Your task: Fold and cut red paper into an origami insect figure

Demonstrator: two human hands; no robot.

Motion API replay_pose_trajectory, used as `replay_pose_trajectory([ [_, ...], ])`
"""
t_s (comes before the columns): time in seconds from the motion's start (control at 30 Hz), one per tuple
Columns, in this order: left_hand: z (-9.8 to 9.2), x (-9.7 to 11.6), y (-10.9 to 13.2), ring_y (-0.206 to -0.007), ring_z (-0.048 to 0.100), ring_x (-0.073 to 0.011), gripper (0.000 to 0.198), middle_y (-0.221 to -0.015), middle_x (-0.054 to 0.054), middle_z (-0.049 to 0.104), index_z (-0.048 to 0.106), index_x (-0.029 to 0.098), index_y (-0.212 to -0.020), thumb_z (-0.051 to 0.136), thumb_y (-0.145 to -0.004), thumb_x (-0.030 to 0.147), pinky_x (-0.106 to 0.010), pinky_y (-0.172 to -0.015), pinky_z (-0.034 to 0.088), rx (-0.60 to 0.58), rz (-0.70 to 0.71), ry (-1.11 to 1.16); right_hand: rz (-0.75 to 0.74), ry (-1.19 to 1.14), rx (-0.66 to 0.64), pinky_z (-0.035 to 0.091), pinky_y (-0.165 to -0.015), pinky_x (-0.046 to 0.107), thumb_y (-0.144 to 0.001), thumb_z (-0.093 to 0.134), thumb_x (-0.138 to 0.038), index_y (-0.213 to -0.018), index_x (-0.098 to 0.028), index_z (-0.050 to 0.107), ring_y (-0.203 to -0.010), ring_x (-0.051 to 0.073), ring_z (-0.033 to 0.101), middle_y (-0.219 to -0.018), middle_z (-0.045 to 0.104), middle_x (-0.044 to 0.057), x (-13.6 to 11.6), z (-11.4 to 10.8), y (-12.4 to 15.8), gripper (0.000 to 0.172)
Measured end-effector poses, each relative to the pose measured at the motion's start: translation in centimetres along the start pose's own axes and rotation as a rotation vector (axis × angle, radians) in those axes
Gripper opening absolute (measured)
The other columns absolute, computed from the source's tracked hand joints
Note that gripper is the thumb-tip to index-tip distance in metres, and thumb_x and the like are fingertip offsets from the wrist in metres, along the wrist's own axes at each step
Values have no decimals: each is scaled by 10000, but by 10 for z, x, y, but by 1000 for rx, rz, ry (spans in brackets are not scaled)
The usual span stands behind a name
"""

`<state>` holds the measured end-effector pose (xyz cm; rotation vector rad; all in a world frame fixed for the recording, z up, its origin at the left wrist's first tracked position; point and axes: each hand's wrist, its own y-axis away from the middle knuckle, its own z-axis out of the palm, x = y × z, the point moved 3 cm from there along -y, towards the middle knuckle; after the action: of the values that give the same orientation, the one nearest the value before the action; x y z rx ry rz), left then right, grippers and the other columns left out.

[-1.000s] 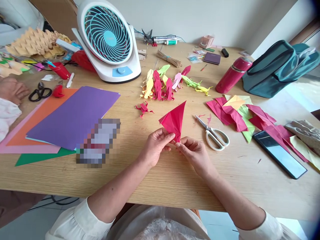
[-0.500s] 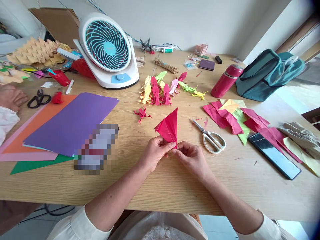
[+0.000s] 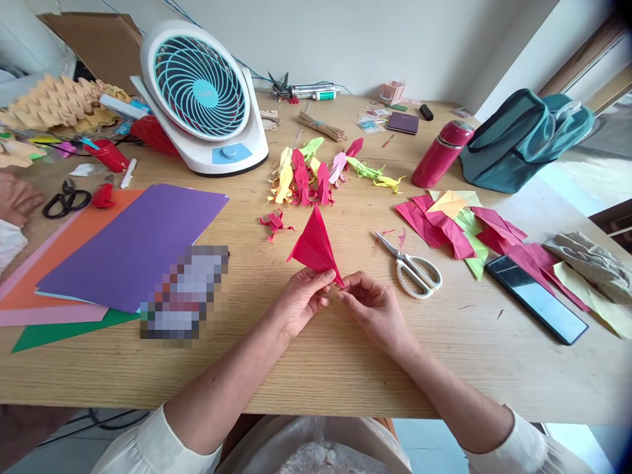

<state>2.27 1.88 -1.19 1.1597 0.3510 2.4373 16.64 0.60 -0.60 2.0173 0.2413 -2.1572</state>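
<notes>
A folded red paper [image 3: 315, 243] points upward, fan-like, above the table in front of me. My left hand [image 3: 307, 297] pinches its lower part between thumb and fingers. At the narrow bottom tip, my right hand [image 3: 369, 301] has its thumb and forefinger closed around the point. Just beyond the paper lies a small red origami figure [image 3: 276, 225] with thin limbs. Several more origami figures [image 3: 323, 171] in red, yellow, green and pink stand grouped behind it. White-handled scissors [image 3: 413, 270] rest to the right of my right hand.
Purple sheets [image 3: 133, 243] and a blurred phone-like object [image 3: 185, 293] lie at left. Folded paper pieces [image 3: 444, 227], a phone [image 3: 538, 299], a red flask [image 3: 442, 155] and a teal bag [image 3: 518, 145] are at right. A fan [image 3: 205, 99] stands behind; another person's hand [image 3: 17, 201] rests far left.
The red paper has tilted to the left, its bottom tip now angled toward my right fingers. My left hand has shifted slightly left with it. The whole view has moved a little.
</notes>
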Motion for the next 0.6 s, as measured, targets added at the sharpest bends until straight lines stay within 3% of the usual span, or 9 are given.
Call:
replay_pose_trajectory([
  [0.37, 9, 3, 6, -573, 463, -61, 355, -640, 40, 582, 687, 157, -671, 949, -526, 347, -178, -471, 342, 76, 109, -123, -51, 17, 124, 420, -575, 264, -812, 772, -474, -820, -216, 648, -641, 130, 523, -758, 646, 6, 1, -6, 0, 286],
  [0.6, 12, 5, 8, -597, 456, -86, 324, -662, 19, 591, 698, 160, -699, 887, -639, 417, -196, -483, 374, 28, 244, -335, -123, 37, 118, 406, -599, 277, -863, 733, -430, -754, -209, 615, -625, 125, 477, -701, 564, -10, 5, -10, 0, 273],
])
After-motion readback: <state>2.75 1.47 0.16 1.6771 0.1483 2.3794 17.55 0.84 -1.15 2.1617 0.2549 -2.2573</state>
